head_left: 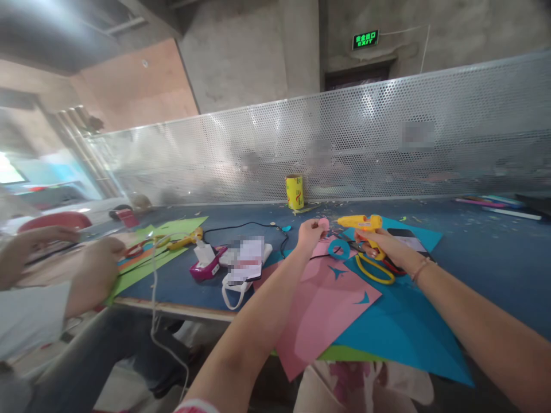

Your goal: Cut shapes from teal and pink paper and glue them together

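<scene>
My right hand [385, 248] is wrapped round a yellow glue gun [359, 222], whose nozzle points left. Facing the nozzle, my left hand [310, 234] pinches a small pink paper piece [323, 224]. Under both hands lie a pink paper sheet [318, 310] and a larger blue paper sheet [413, 321]. A blue paper ring [338, 249] rests below the hands, near the scissors with yellow handles [375, 271]. Small blue offcuts [338, 272] are on the pink sheet. Beside my right wrist lies a phone [408, 240], partly hidden.
A yellow cylinder [295, 192] stands by the perforated metal screen [241, 155]. To the left are a phone [252, 258], a magenta power strip [207, 268] and cables. A co-worker's hands [101, 258] are over green paper [146, 269] at far left. Pens [495, 201] lie at right.
</scene>
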`<state>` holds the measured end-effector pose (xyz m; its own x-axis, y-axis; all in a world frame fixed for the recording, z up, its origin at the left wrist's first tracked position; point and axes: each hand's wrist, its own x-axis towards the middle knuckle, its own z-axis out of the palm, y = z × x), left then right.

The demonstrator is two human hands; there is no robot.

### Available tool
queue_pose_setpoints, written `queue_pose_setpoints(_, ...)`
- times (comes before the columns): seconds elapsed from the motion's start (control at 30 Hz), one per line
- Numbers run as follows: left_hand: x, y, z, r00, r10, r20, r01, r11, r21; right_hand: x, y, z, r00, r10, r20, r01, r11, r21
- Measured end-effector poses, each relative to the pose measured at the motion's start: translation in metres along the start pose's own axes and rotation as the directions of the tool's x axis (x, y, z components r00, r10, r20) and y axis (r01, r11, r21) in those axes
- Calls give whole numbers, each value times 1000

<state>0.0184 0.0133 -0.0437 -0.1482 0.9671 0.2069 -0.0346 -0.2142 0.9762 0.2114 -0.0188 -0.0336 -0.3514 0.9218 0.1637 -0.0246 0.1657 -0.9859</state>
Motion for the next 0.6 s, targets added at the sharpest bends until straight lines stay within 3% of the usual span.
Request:
queue_pose_setpoints(0.37, 2, -2, -1, 998, 35, 47, -40, 994, 103, 2, 5, 1, 999, -36, 21, 39, 982, -186)
queue_pose_setpoints(0.6, 1, -2, -2, 994, 92, 64, -105, 968, 230, -2, -3, 8, 999, 9, -31, -17, 965, -262)
